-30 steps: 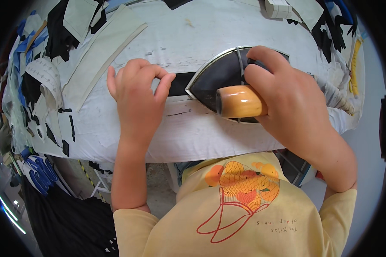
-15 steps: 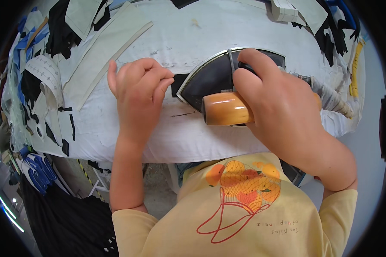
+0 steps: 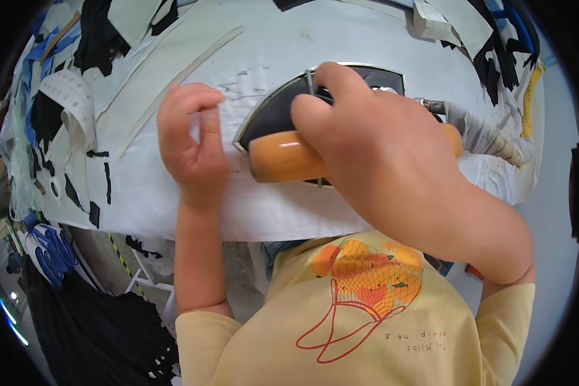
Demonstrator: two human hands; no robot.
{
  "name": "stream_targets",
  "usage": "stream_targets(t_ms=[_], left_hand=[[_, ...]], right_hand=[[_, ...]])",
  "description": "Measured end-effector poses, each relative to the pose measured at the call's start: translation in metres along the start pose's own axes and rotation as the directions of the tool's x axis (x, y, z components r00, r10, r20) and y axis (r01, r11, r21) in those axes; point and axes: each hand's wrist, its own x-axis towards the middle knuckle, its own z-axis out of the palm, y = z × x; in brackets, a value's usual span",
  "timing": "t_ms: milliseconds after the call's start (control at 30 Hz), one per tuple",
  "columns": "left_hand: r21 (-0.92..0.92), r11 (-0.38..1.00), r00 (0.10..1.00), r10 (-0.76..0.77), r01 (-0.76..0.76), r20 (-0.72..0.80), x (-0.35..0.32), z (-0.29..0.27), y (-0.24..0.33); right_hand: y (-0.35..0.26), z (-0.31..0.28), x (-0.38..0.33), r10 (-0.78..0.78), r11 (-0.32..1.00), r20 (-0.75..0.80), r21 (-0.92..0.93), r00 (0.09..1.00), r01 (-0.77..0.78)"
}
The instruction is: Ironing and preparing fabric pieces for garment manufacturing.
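Observation:
My right hand [image 3: 386,141] is wrapped round the orange-brown wooden handle [image 3: 286,157] of a clothes iron [image 3: 273,112]. The iron has a dark top plate with a pale metal rim, and its pointed end faces left on the white padded cloth [image 3: 289,215]. To the left of that tip is my left hand [image 3: 190,141], fingers curled over toward the thumb, with nothing visible in them. What lies beneath the iron is hidden.
A wrapped hose [image 3: 479,128] runs right from the iron. Long pale fabric pieces [image 3: 154,80] lie at the far left, beside black scraps [image 3: 100,42] and a rolled white printed strip [image 3: 67,96]. More pale and black cuttings [image 3: 489,71] are heaped at the far right.
The iron and my right hand have slid left, covering the black strip that showed at the tip. My left hand has drawn slightly left and turned, its fingers curling.

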Motion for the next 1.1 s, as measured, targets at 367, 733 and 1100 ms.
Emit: stream_targets(t_ms=[367, 733, 1100], left_hand=[[0.019, 1.000, 0.980, -0.001, 0.005, -0.197, 0.004, -0.009, -0.007], [0.180, 0.938, 0.912, 0.220, -0.295, 0.346, -0.008, -0.005, 0.031], [0.488, 0.859, 0.692, -0.447, 0.155, 0.567, 0.049, 0.028, 0.074]], right_hand=[[0.011, -0.003, -0.007, -0.043, 0.997, 0.003, -0.061, 0.999, 0.043], [0.143, -0.026, -0.130, 0.238, 0.965, -0.101, -0.086, 0.966, -0.247], [0.208, -0.041, -0.197, 0.229, 0.955, -0.290, -0.119, 0.929, -0.273]])
